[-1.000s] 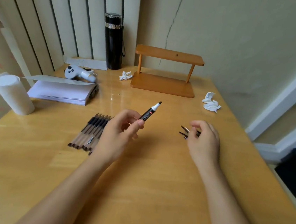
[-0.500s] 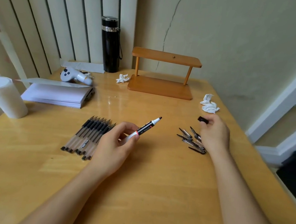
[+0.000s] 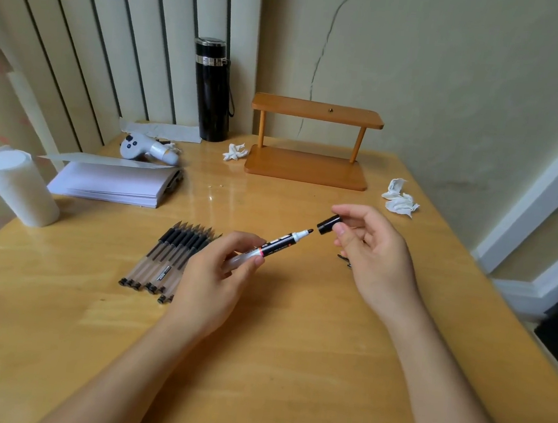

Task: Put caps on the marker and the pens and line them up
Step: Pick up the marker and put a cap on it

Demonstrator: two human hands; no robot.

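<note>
My left hand [image 3: 216,273] grips a black and white marker [image 3: 279,244] above the wooden table [image 3: 271,365], its bare tip pointing up and to the right. My right hand [image 3: 375,252] pinches the marker's black cap [image 3: 329,224] between thumb and forefinger, its opening a short gap from the tip. Several uncapped clear pens [image 3: 171,257] with black grips lie side by side left of my left hand. The loose pen caps [image 3: 344,259] lie mostly hidden behind my right hand.
A black flask [image 3: 212,90] and a small wooden shelf [image 3: 310,142] stand at the back. A stack of paper [image 3: 115,182], a white roll [image 3: 18,185] and a white controller [image 3: 146,151] lie at the left. Crumpled tissues [image 3: 400,201] rest at the right.
My right hand picked the black cap up from the right side of the table and brought it left to the marker's tip. My left hand lowered the marker slightly.
</note>
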